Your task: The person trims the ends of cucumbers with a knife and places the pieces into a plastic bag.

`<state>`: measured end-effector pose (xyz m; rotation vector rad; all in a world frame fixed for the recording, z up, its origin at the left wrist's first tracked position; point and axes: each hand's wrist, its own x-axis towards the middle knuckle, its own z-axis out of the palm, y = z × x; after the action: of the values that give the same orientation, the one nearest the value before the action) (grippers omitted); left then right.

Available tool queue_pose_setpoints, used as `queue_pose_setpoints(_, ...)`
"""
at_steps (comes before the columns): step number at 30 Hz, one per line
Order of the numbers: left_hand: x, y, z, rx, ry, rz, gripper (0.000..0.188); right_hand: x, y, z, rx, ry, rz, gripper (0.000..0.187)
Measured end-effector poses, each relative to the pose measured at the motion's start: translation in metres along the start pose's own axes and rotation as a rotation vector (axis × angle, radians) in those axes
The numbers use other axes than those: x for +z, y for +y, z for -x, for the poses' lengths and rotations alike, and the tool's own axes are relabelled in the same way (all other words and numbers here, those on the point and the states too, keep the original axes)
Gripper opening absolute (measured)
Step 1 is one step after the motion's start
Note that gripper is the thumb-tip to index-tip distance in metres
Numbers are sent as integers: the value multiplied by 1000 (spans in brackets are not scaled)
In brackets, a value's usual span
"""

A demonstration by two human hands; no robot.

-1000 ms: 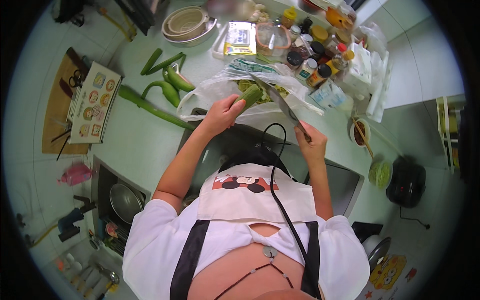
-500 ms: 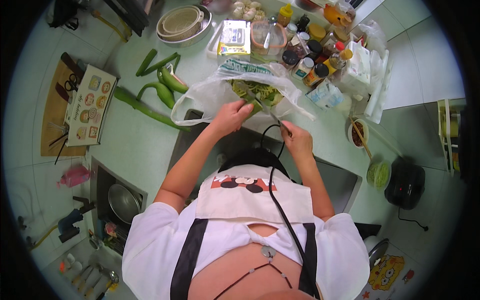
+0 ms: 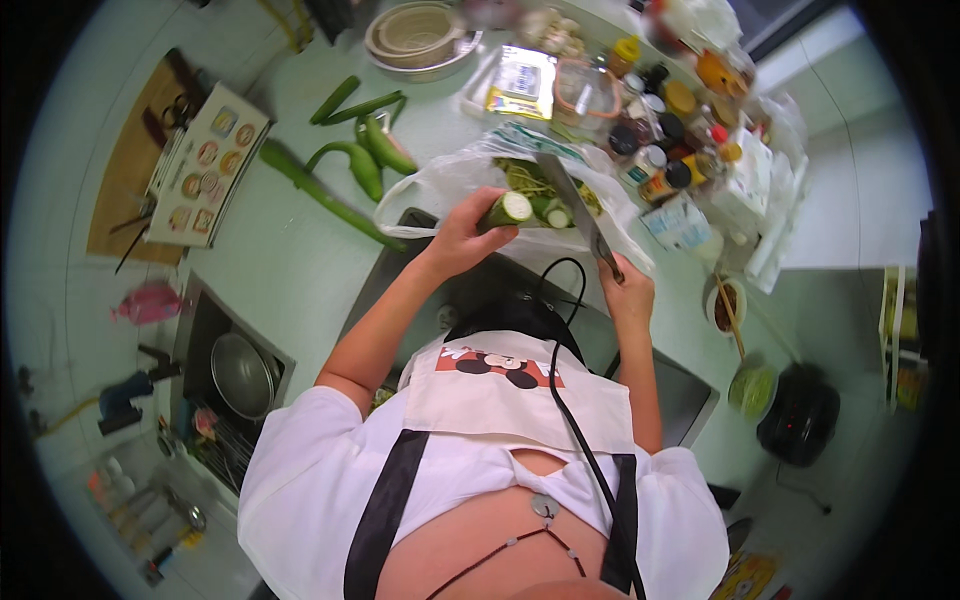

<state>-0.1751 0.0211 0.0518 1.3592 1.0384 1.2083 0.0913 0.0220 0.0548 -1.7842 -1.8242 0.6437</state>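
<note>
My left hand (image 3: 468, 232) is closed round a dark green gourd (image 3: 514, 207), cucumber-like, with its pale, round cut face toward the right. My right hand (image 3: 627, 287) grips a kitchen knife (image 3: 573, 198) by its handle. The blade points up and away, apart from the gourd. Between them, a second gourd piece (image 3: 552, 212) with a pale end lies at the mouth of a white plastic bag (image 3: 430, 190). Greenish peelings (image 3: 522, 178) fill the inside of the bag, which lies over the sink's far edge.
Green peppers (image 3: 356, 166) and a long green stalk (image 3: 325, 204) lie on the left counter. Beneath my forearms is the sink (image 3: 365, 310). Jars and bottles (image 3: 665, 140) crowd the far right. A bowl with chopsticks (image 3: 724, 305) stands right. A black cable (image 3: 565, 400) hangs before me.
The knife has come away from the gourd toward the right, its blade now raised. A pale cut face shows in my left hand, and a separate piece lies by the bag. The view has shifted.
</note>
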Motion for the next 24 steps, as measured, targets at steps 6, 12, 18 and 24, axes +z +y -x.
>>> queue_pose_setpoints(6, -39, 11, 47, 19, 434, 254, 34, 6, -13, 10, -58, -28, -121, 22)
queue_pose_setpoints(12, -114, 12, 96, -13, 917, 1185, 37, 24, -46, 4, -246, -69, -166, 19)
queue_pose_setpoints(18, -129, -3, 108, -1, 913, 1342, 30, 42, -66, 3, -371, -101, -134, 18)
queue_pose_setpoints(24, -128, -21, 99, -32, 684, 1490, 22, 41, -72, 12, -374, -58, -60, 19)
